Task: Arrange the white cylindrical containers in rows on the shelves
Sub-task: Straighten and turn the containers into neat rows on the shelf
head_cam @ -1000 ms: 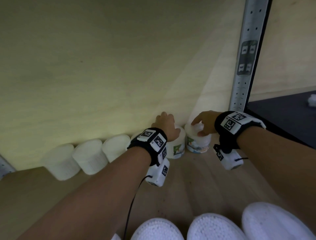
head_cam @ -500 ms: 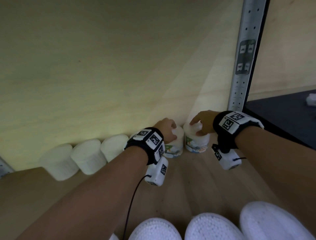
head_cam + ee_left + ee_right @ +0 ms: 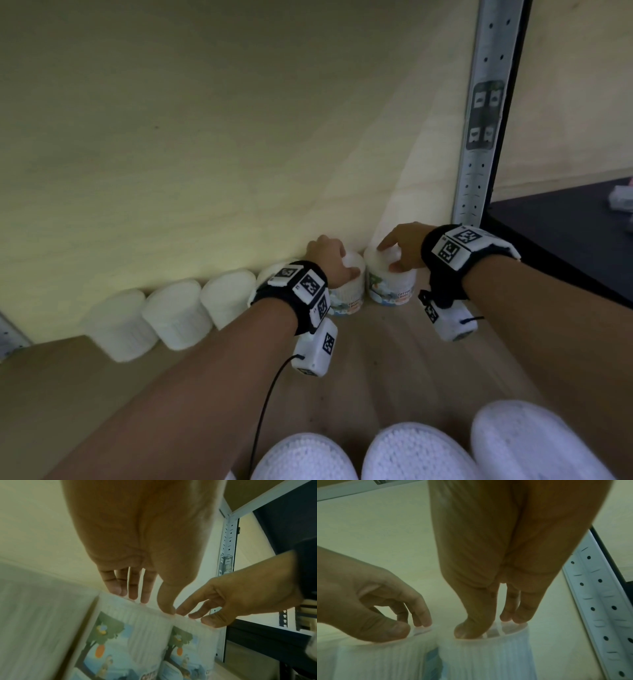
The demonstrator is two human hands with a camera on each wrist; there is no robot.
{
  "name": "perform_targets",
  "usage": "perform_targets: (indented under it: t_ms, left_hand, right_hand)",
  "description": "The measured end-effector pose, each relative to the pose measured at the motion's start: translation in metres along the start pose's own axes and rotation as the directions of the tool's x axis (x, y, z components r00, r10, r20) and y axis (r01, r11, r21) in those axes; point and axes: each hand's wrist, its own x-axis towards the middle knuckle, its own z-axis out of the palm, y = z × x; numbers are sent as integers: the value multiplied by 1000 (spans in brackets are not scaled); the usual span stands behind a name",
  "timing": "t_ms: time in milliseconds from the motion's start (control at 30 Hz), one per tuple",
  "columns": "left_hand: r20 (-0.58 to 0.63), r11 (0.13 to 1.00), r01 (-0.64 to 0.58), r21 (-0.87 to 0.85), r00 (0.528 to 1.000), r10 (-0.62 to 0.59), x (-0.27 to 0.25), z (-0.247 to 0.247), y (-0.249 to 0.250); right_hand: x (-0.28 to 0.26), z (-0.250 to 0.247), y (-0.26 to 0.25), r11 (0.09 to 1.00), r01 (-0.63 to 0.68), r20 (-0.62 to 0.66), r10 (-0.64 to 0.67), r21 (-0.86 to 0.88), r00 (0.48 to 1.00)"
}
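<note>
Two white cylindrical containers with picture labels stand side by side at the back right of the wooden shelf (image 3: 387, 363), close to the back wall. My left hand (image 3: 329, 260) holds the left container (image 3: 347, 298) from above, thumb and fingertips on its lid rim. In the left wrist view the left hand (image 3: 150, 601) reaches down onto that container (image 3: 137, 635). My right hand (image 3: 397, 253) grips the right container (image 3: 390, 287) the same way. The right wrist view shows the right hand (image 3: 489, 626) with its thumb at the near rim of the container (image 3: 488, 655).
Several plain white containers (image 3: 174, 318) line the back wall to the left of the pair. Three more white lids (image 3: 418, 452) sit at the shelf's front edge below my arms. A perforated steel upright (image 3: 479, 137) bounds the shelf on the right, with a dark surface (image 3: 565, 233) beyond it.
Both hands stay on the same two containers. The left hand has drawn back slightly, so more of its container's lid shows.
</note>
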Motion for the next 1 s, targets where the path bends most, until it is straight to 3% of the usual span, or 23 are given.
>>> perform_targets:
  t_ms: [467,667,1000]
  left_hand:
    - [55,993,-113,39,992,111,-10,-12,1]
    - [191,962,-194,192,969,157,-21,-19,15]
    - [312,911,-320,262,921,234,-65,-19,39]
  right_hand:
    - [-3,2,-3,1000,-16,0,16,-12,1000]
    - [-15,3,-6,999,-19,39,21,-36,999]
    - [-56,6,-8,999,-41,124,45,-35,991]
